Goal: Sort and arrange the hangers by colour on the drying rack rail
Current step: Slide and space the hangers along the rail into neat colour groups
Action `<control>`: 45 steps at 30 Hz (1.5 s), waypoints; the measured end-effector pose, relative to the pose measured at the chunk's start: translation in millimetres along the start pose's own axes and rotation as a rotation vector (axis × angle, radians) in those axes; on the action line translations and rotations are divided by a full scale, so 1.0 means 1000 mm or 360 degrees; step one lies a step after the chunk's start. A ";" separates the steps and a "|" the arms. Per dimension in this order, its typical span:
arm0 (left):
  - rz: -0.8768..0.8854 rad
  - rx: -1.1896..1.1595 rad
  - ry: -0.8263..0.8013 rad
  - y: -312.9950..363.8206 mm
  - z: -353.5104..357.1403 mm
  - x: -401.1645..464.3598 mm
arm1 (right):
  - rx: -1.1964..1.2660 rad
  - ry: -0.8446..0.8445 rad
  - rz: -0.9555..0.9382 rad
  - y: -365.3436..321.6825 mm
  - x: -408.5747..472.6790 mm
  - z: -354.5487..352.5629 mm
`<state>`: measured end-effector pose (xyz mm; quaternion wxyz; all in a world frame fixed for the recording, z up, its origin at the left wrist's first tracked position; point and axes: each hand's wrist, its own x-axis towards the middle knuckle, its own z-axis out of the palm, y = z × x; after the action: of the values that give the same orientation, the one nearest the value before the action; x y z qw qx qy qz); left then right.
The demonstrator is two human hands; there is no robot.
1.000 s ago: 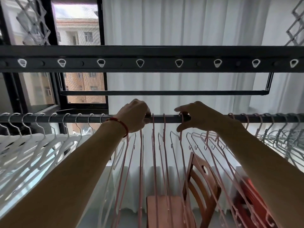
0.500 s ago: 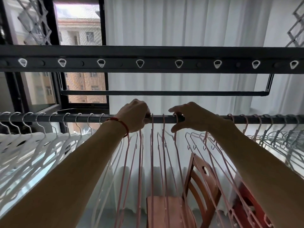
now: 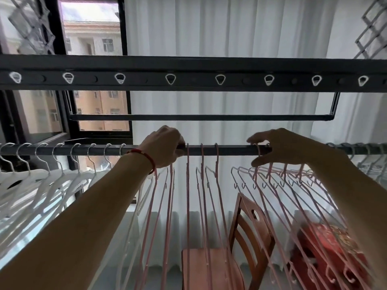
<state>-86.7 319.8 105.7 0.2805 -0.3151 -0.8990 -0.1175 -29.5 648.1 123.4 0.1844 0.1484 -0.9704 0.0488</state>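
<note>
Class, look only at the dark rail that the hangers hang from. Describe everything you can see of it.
The rail is a dark, round bar, metal by its look, running level across the whole view. White hangers hook over its left end, pink hangers over the middle and right, grey ones at the far right. The left hand wraps around it; the right hand pinches a pink hook on it.

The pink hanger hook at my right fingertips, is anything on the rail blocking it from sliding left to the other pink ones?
Nothing visible does. The rail is bare between the pink hanger hook at your right hand and the nearest of the three pink hangers hanging beside your left hand.
</note>
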 end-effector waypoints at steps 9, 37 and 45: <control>-0.0018 -0.0004 0.0000 0.008 -0.002 0.001 | 0.0152 0.0049 -0.0019 0.002 0.002 0.012; -0.0094 0.0024 -0.0049 0.010 -0.012 -0.007 | 0.0172 0.0071 -0.0084 -0.007 -0.001 0.003; -0.0108 0.0025 -0.0080 0.017 -0.016 -0.008 | 0.0073 0.0003 0.0048 0.036 -0.020 -0.006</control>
<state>-64.3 322.9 114.7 0.2562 -0.2851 -0.9168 -0.1121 -20.5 688.5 120.4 0.1812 0.1379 -0.9709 0.0740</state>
